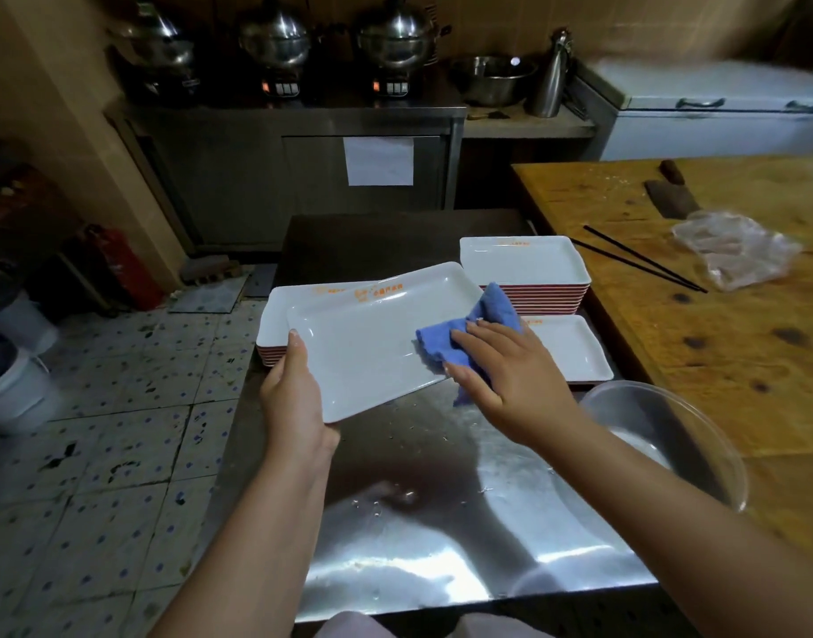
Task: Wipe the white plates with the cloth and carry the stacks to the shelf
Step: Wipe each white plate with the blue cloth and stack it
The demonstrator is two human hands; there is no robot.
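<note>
My left hand grips the near left edge of a white rectangular plate, held tilted above the steel table. My right hand presses a blue cloth flat onto the plate's right side. Under the held plate, at the left, a stack of white plates with red rims rests on the table. A taller stack stands at the far right. A single plate lies in front of that stack.
A steel bowl sits at the table's right edge. The wooden table on the right carries chopsticks, a cleaver and a plastic bag. Pots stand on the far counter. White buckets are on the tiled floor at left.
</note>
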